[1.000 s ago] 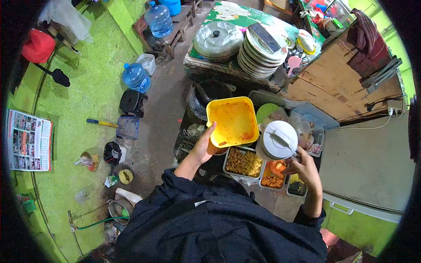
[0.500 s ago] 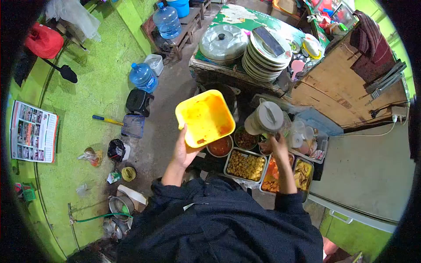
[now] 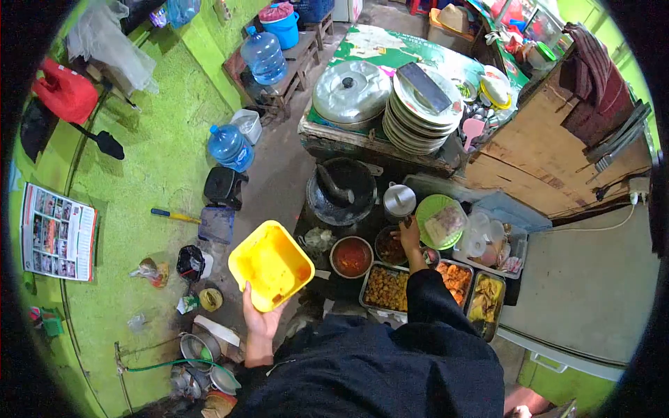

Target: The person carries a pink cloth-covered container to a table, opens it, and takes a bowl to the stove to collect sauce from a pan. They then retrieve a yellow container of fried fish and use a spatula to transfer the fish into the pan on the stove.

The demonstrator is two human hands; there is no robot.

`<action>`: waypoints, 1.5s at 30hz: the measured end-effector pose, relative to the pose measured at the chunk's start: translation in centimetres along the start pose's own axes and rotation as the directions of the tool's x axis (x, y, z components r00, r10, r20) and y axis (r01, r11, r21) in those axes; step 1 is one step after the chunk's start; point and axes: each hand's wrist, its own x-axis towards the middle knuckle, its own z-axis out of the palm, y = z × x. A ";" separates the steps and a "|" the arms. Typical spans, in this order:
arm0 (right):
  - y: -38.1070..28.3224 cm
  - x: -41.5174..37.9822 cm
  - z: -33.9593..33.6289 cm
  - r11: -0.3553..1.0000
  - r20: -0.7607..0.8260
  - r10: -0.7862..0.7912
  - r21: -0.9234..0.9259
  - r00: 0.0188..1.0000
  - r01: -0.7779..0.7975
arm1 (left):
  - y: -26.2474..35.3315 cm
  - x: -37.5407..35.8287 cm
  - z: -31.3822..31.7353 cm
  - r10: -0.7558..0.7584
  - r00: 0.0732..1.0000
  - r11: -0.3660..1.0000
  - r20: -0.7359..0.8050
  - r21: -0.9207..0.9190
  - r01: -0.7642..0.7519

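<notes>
My left hand [image 3: 262, 318] grips the rim of a yellow square plastic bowl [image 3: 268, 261], tilted so its inside shows, smeared with reddish sauce. My right hand [image 3: 408, 239] is over a dark bowl of food [image 3: 387, 247], its fingers apart. Just beyond the fingers stands a small lidded metal pot [image 3: 400, 199], its dark handle towards my hand. Beside it lies a green plate [image 3: 431, 207] with a pale plastic-wrapped item. Nearer me are a bowl of red sauce [image 3: 351, 256] and trays of fried pieces [image 3: 387, 286], orange food [image 3: 454, 280] and yellowish food [image 3: 485, 299].
A stone mortar with pestle [image 3: 340, 198] stands ahead. Behind it a table carries a large lidded pot [image 3: 352, 92] and stacked plates [image 3: 418, 122]. At right are a tub of plastic cups [image 3: 481, 233] and a grey surface [image 3: 578, 285]. Water jugs [image 3: 230, 148] stand left.
The lidded pot that my right hand held up now stands on the surface, uncovering the green plate. My left hand has brought the yellow bowl down and to the left.
</notes>
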 end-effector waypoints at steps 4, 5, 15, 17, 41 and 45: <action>2.7 1.4 -0.8 0.989 0.064 -0.145 -0.023 0.987 0.147 | -0.1 -0.4 0.3 0.022 1.000 0.999 0.001 0.026 -0.022; 2.1 0.9 -0.6 0.959 0.037 -0.192 -0.203 0.981 0.196 | 0.0 -0.2 -0.3 0.003 1.000 1.000 -0.008 0.015 -0.003; 0.9 -3.9 0.8 0.728 -0.185 -0.464 -0.637 0.866 0.254 | 0.1 1.4 1.7 -0.168 0.974 0.976 0.153 0.162 0.143; 1.2 -7.3 0.8 0.669 -0.150 -0.562 -0.661 0.813 0.340 | -0.2 1.7 1.9 -0.220 0.958 0.959 0.185 0.220 0.178; 62.5 -70.3 12.3 0.725 -0.436 0.684 0.493 0.585 -0.481 | -12.3 -7.8 0.6 -0.984 0.090 0.173 0.155 0.952 0.251; 58.4 -72.8 16.5 0.774 -0.740 0.358 -0.105 0.569 -0.625 | -17.7 -15.8 -0.3 -0.983 -0.157 0.054 0.093 0.971 0.235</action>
